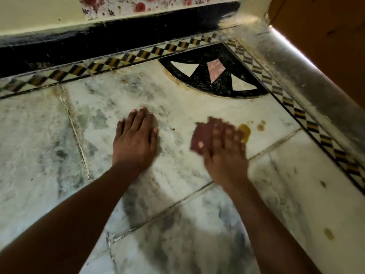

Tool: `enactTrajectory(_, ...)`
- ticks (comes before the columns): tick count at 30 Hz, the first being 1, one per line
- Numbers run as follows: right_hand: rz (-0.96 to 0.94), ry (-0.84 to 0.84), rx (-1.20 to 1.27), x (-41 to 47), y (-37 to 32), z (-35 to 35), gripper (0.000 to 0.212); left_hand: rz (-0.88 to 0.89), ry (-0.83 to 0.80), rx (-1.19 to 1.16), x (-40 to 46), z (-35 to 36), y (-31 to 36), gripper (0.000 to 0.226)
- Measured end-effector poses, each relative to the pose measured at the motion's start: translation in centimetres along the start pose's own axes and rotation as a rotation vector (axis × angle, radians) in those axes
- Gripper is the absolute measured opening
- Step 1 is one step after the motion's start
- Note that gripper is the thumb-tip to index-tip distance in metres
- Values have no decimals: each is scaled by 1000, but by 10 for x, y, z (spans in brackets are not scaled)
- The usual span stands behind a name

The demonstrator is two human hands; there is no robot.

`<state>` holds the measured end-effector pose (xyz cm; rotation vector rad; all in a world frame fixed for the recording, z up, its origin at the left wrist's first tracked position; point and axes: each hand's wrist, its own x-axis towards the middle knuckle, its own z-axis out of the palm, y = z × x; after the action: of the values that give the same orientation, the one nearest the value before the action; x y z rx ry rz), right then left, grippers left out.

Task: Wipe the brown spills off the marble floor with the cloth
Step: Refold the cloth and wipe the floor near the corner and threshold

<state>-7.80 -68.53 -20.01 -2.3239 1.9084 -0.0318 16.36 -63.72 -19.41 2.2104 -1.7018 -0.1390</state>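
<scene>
Unmarked cloth (205,133) beside brown spill (245,131)

Open marble floor (197,103) lies ahead of both hands up to the checkered border (126,57). The black skirting (98,39) closes the far side; a wooden panel (325,42) bounds the right edge.
</scene>
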Motion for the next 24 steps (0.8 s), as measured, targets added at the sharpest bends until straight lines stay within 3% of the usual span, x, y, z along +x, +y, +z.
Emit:
enactTrajectory(2, 174, 68, 27, 37, 6, -5, 84, 9, 6, 0, 0, 1, -2, 54)
enactTrajectory(4, 209, -96, 92, 77, -7, -14, 83, 16, 19, -7, -1, 1, 0, 54)
enactTrajectory(7, 52, -120, 88, 70, -28, -14, 80, 20, 21, -2, -1, 0, 0, 56)
enactTrajectory(10, -92, -12, 82, -16, -10, -4, 83, 23, 27, -6, -1, -1, 1, 56)
enactTrajectory(13, 106, -29, 59, -30, 36, -8, 88, 37, 40, -4, -1, 1, -1, 50)
enactTrajectory(15, 335, 28, 73, 18, 56, -19, 84, 39, 56, -1, 0, 4, -2, 46)
enactTrajectory(17, 452, -42, 145, 77, 59, -29, 82, 45, 70, 9, 1, 6, -4, 46)
enactTrajectory(18, 392, -85, 118, 97, 57, -28, 82, 45, 73, 10, 1, 7, -4, 46)
enactTrajectory(20, 95, -162, -11, 105, 45, -17, 84, 37, 67, 13, 2, 6, -3, 45)
enactTrajectory(22, -182, -187, -56, 63, 34, -10, 87, 27, 59, 11, 0, 4, -1, 49)
enactTrajectory(24, -207, -117, 19, 4, 42, -4, 83, 26, 59, 1, -1, 2, 1, 53)
